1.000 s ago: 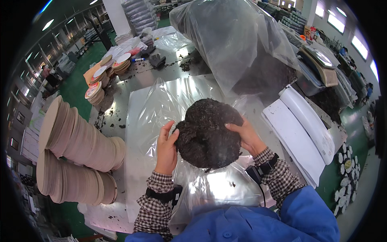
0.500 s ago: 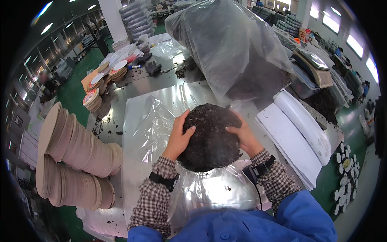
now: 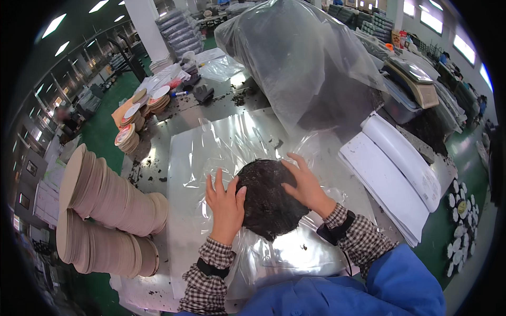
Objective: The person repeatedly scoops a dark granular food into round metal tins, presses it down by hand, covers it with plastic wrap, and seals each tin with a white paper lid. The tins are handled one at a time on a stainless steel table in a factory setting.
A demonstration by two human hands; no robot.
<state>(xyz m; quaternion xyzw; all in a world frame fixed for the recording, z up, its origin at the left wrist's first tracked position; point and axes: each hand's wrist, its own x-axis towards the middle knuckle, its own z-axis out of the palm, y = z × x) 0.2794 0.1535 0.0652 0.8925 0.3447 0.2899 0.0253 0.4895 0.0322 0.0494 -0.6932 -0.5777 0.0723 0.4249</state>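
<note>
Lowered since earlier: dark round cake [image 3: 270, 199] now flat on clear plastic sheet [image 3: 211, 152] | left hand [image 3: 225, 203] open, palm at cake's left edge | right hand [image 3: 304, 184] open, flat on its right side | tan disc stacks [image 3: 103, 192] left on tabletop [image 3: 182, 113] | white paper rolls [image 3: 392, 168] right | big clear bag [image 3: 305, 58] beyond

Black round cake [image 3: 269, 203], clear plastic sheet [image 3: 211, 152], checked cuffs [image 3: 211, 263], blue jacket [image 3: 369, 289], tan discs [image 3: 105, 195]

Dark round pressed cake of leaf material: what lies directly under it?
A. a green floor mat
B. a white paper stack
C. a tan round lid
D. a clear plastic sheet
D: the dark round pressed cake, held by left hand and right hand, rests on the clear plastic sheet.
</note>
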